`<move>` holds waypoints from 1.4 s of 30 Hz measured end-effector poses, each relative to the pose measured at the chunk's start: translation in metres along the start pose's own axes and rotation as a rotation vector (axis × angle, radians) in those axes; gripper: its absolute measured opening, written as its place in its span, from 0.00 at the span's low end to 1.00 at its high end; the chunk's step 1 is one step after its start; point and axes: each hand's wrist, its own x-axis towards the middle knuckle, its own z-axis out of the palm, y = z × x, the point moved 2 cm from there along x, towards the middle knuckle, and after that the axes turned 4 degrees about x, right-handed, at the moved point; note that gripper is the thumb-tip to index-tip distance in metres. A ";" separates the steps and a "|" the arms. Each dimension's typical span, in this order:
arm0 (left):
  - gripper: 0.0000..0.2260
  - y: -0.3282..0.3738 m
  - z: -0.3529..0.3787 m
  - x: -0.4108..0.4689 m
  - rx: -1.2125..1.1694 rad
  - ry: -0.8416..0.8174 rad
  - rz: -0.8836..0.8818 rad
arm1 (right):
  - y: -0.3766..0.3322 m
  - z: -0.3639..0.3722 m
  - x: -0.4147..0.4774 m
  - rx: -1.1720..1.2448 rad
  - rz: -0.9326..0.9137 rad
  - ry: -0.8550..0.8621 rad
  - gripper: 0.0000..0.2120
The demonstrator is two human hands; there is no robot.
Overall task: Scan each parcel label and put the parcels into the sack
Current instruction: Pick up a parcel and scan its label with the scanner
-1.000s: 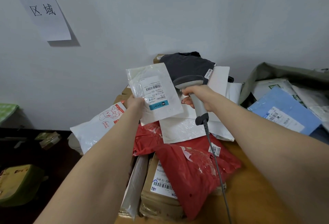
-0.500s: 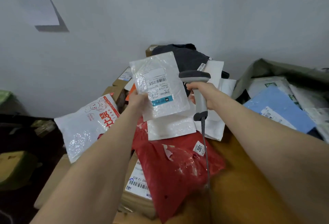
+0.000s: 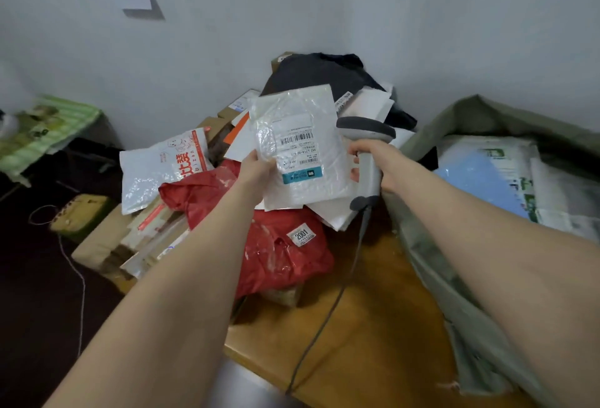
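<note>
I am holding the white parcel (image 3: pixel 319 105) up over the pile in my left hand (image 3: pixel 258 169), pinching it at its lower left edge with my thumb on the front. Its long axis is running up and down, tipping slightly, and the label (image 3: pixel 298 154) is facing me with its barcode lying across the short way.

My right hand (image 3: pixel 381 162) is gripping the scanner (image 3: pixel 365 128) by its handle, its cord trailing down onto the wooden surface (image 3: pixel 357 326). The scanner's head is sitting just beside the parcel's right edge, level with the barcode. I cannot tell whether its window is facing the label; it seems to be alongside the parcel rather than in front of it, so I judge the two need turning toward each other for the beam to cross the bars.

The sack (image 3: pixel 431 245) is lying open to my right, beyond the scanner hand, with a blue parcel (image 3: pixel 480 180) inside. My right hand is nearer to it but is occupied, so my left hand would be carrying the parcel rightward, across the scanner, to reach the mouth.
</note>
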 end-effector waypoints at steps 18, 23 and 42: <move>0.16 -0.024 0.171 -0.137 0.070 -0.172 0.031 | 0.019 -0.186 -0.114 0.025 -0.013 0.047 0.09; 0.24 -0.012 0.248 -0.148 0.154 -0.333 0.069 | -0.001 -0.259 -0.093 0.174 -0.019 0.245 0.11; 0.25 -0.048 0.468 -0.145 0.584 -0.494 -0.102 | -0.020 -0.406 -0.003 0.107 0.099 0.430 0.29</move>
